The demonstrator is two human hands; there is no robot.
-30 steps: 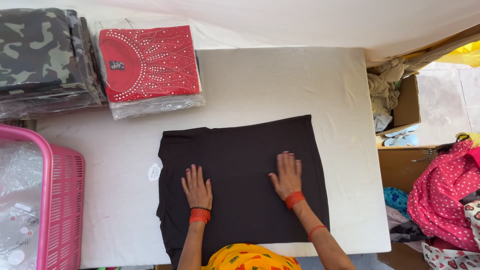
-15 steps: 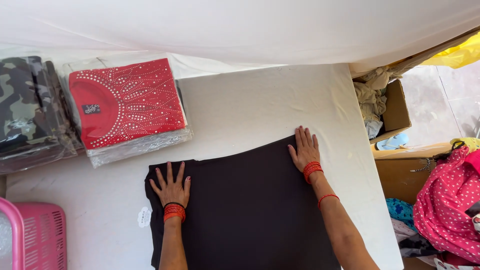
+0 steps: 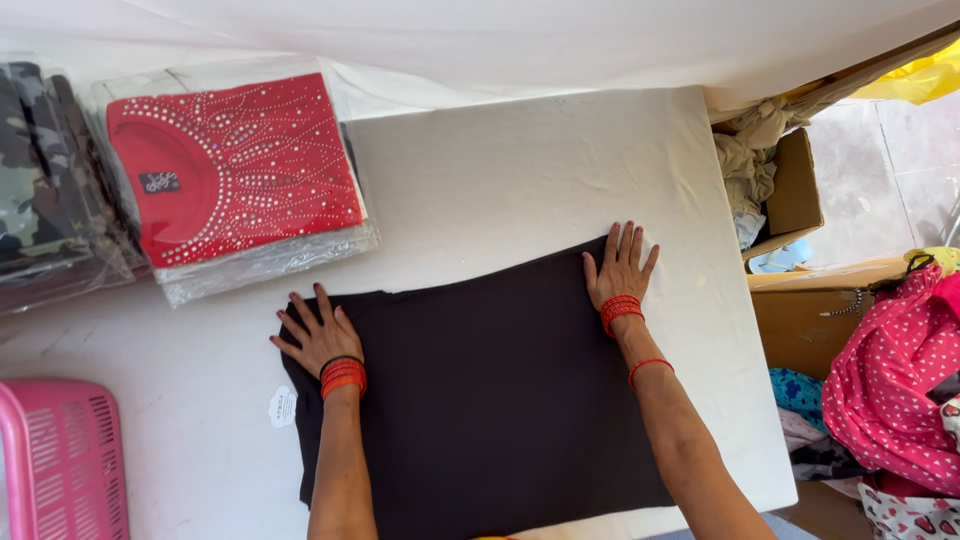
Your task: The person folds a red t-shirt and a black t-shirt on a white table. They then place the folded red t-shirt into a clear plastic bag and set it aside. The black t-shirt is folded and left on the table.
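Black cloth (image 3: 490, 390) looks soft, light, limp; both hands, left (image 3: 318, 335) and right (image 3: 620, 270), press it flat, fingers spread, holding nothing; best gripped at corners.

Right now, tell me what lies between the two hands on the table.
In the head view, only the flat black garment stretches between the left hand and right hand; both palms press on it.
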